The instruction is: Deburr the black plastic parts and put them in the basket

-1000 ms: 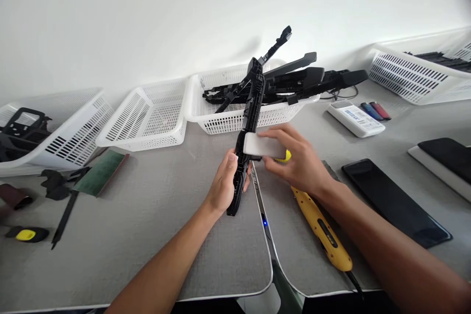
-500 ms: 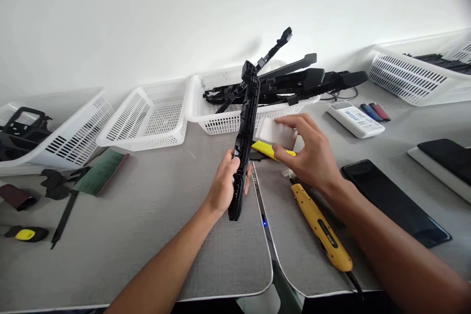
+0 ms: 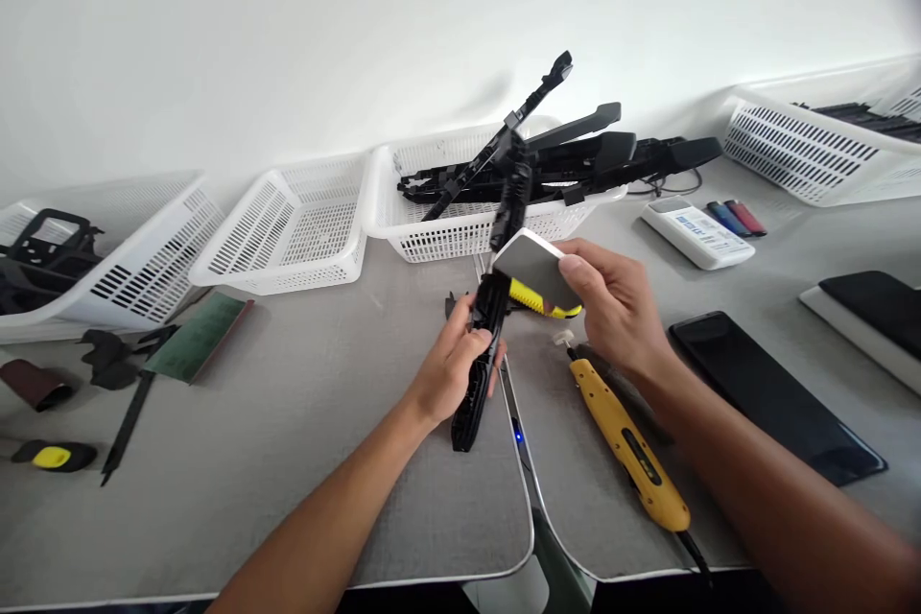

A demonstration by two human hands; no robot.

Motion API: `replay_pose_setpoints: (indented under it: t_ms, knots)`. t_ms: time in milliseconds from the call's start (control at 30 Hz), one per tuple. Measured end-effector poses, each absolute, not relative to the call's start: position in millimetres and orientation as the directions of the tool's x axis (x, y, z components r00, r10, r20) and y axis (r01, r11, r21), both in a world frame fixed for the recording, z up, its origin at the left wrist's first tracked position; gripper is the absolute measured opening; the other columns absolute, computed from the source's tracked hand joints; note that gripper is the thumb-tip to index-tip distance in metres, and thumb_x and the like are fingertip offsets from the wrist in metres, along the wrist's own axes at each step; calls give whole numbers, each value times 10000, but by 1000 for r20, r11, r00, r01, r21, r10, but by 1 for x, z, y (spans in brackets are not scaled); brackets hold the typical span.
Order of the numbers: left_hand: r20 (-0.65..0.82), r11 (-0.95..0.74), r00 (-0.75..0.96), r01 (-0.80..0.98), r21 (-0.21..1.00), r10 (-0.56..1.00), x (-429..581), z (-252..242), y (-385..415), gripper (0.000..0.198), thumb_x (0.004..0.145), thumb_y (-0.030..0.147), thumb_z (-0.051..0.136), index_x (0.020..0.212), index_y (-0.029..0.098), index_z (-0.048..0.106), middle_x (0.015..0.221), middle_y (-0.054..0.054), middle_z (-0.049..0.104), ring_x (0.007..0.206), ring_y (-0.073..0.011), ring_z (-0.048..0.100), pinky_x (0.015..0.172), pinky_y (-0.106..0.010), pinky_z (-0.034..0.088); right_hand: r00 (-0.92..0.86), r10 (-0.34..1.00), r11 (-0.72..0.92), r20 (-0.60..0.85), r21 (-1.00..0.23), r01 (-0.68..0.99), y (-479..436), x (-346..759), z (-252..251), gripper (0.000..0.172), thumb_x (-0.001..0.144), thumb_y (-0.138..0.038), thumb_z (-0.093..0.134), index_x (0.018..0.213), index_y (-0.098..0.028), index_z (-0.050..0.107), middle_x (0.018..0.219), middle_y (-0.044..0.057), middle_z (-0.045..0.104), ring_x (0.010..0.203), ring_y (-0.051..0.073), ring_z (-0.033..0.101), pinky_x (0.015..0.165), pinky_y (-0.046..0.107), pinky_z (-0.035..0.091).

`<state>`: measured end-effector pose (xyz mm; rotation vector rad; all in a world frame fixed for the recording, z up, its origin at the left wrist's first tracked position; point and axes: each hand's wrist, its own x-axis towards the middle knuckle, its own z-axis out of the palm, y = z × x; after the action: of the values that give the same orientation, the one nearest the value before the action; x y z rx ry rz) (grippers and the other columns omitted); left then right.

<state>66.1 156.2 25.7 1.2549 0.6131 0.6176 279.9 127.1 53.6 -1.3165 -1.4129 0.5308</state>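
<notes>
My left hand is closed round the lower part of a long black plastic bar, held upright and tilted away over the grey table. My right hand grips a small grey block and presses it against the bar's middle. A yellow-handled knife lies on the table just under the block. Behind the bar stands a white basket piled with more black bars.
An empty white basket and another basket stand at the left. A yellow hand tool lies right of the table seam. A black phone, a white box, green sandpaper and a basket lie around.
The bar's top has tipped to the right and a little lower. My right hand has turned the grey block and brought it back against the bar.
</notes>
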Motion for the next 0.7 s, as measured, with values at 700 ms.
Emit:
replay_pose_setpoints:
  t_ms: [700]
  knots:
    - [-80, 245, 713, -131, 961, 697, 66, 26, 149, 409, 1006, 512, 516, 1312, 241, 509, 753, 37, 608, 477, -105, 502, 464, -229, 414, -7, 714, 463, 700, -465, 755, 130, 272, 45, 219, 981, -308, 748, 1192, -292, 691, 1253, 92, 757, 1174, 340, 659, 1023, 568, 552]
